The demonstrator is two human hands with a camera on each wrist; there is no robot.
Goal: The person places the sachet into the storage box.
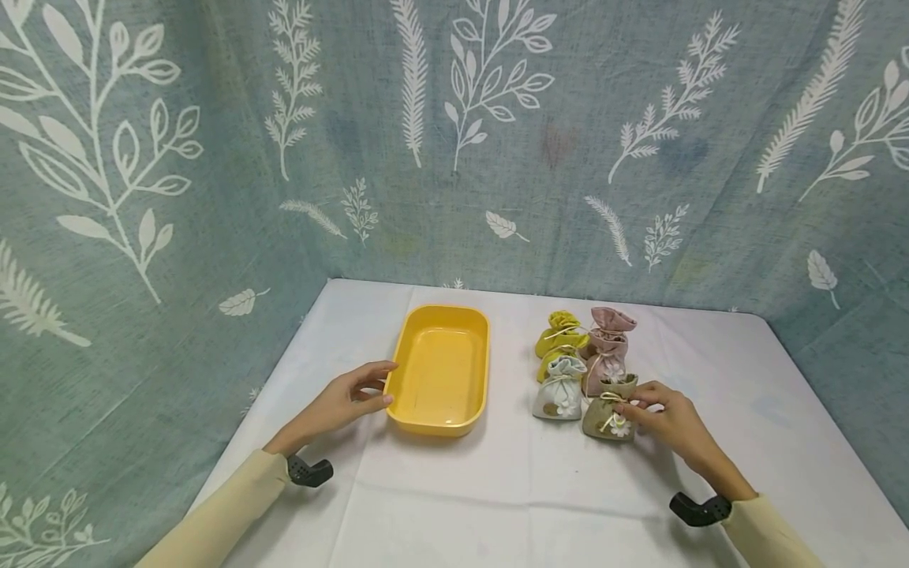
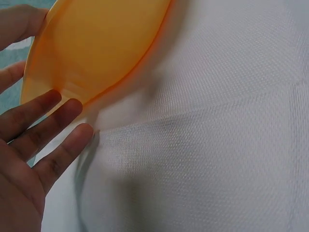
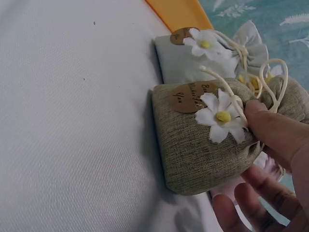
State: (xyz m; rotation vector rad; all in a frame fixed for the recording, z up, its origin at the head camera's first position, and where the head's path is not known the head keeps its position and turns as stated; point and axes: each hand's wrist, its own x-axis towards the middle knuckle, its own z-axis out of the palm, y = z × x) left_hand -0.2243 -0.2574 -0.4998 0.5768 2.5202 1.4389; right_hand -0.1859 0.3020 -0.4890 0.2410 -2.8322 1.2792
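Note:
My right hand (image 1: 667,414) pinches the neck of a brown linen drawstring pouch (image 1: 609,420); its thumb lies by the cord, over the gathered cloth. A white fabric daisy and a small brown label decorate that pouch (image 3: 203,140) in the right wrist view. On the left, my left hand (image 1: 358,392) touches the left rim of a yellow plastic tray (image 1: 485,371) with fingertips and thumb. The left wrist view shows the fingers (image 2: 70,113) spread and nearly straight against the tray's outer side.
Beside the brown pouch stands a white pouch (image 1: 559,397), with yellow pouches (image 1: 561,331) behind it. Pink pouches (image 1: 609,347) stand behind the brown one. A white cloth (image 1: 454,505) covers the table, and a patterned blue-green curtain (image 1: 426,189) hangs along its back and sides.

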